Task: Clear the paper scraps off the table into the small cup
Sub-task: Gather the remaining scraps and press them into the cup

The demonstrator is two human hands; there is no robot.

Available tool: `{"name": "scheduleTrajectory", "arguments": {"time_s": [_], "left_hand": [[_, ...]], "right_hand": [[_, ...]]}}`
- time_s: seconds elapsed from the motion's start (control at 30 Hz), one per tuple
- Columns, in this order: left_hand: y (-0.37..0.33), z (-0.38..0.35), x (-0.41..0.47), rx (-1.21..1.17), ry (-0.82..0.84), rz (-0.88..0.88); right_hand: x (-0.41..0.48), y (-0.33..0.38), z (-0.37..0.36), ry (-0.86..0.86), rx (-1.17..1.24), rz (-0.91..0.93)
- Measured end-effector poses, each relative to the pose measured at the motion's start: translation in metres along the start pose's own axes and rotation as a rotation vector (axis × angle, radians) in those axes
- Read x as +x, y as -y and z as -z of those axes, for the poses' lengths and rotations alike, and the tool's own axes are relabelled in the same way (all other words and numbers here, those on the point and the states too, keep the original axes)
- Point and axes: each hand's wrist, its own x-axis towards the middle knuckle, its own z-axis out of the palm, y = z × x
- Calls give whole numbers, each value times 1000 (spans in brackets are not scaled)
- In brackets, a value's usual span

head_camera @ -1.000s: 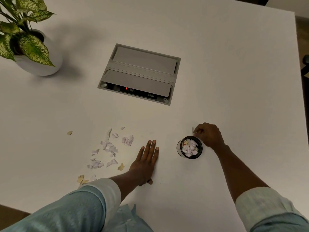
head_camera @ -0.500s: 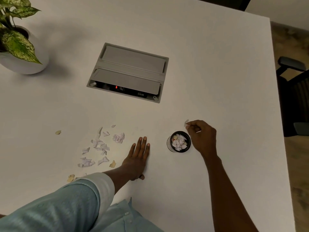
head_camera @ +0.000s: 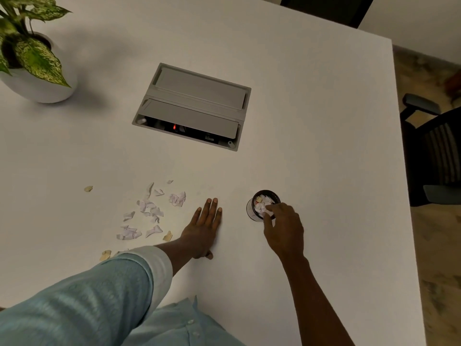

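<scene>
A small dark cup (head_camera: 257,196) stands on the white table (head_camera: 311,146), nearly full of white and tan paper scraps. My right hand (head_camera: 284,228) hovers over the cup's near rim, its fingertips pinched on a white paper scrap just above the opening. My left hand (head_camera: 203,228) lies flat on the table left of the cup, fingers spread, holding nothing. A loose patch of paper scraps (head_camera: 149,211) lies left of that hand. A few tan bits lie farther out, one tan scrap (head_camera: 88,188) at the far left and another tan scrap (head_camera: 105,254) near my sleeve.
A grey cable box (head_camera: 194,106) is set into the table beyond the scraps, its flap partly raised. A potted plant (head_camera: 32,58) stands at the far left. The table's right edge runs close to the cup, with a dark office chair (head_camera: 434,156) beside it.
My right hand has moved from behind the cup to above its opening, carrying the small scrap. My left hand has stayed flat on the table.
</scene>
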Motion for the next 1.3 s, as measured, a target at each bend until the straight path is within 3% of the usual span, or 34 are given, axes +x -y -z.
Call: {"name": "scheduleTrajectory", "arguments": {"time_s": [0.1, 0.3, 0.47, 0.6, 0.73, 1.07, 1.2, 1.3], "left_hand": [[1, -4, 2, -15, -10, -7], [8, -4, 0, -38, -23, -11], [21, -3, -10, -117, -38, -44], [28, -7, -27, -208, -65, -67], [30, -15, -58, -310, -110, -52], [50, -85, -156, -342, -602, 106], [78, -114, -186, -320, -693, 243], [98, -126, -205, -320, -663, 377]], "right_hand": [[-10, 3, -13, 15, -61, 89], [-14, 4, -32, 68, -246, 98], [-11, 16, -24, -17, -297, 97], [-16, 29, -15, -122, -221, 157], [-37, 57, -23, -121, -58, 307], [-105, 135, -86, 419, -61, 376], [-131, 154, -109, 600, -35, 370], [-149, 164, -126, 680, -23, 359]]}}
